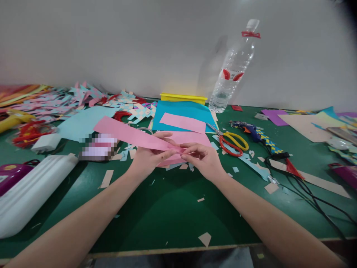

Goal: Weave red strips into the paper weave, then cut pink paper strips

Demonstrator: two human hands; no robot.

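Note:
A long pink paper strip (131, 134) is held slantwise above the table, its free end up to the left. My left hand (147, 160) is closed on the strip near its right end, thumb in front. At that end, the fingertips of my right hand (203, 158) pinch the paper; the exact fold there is hard to make out. Behind and under the hands lies a pink paper sheet (195, 137). Farther back, a smaller pink piece (181, 121) rests on a blue sheet (170, 108). Scissors (230, 143) with red and yellow handles lie right of my right hand.
A tilted water bottle (232, 70) leans against the wall. To the right are a blue glue gun (248, 130) and black cables (309, 193). On the left lie a phone (99, 147), a white roll (36, 190) and piled paper strips (55, 100). Paper scraps dot the green table (178, 212).

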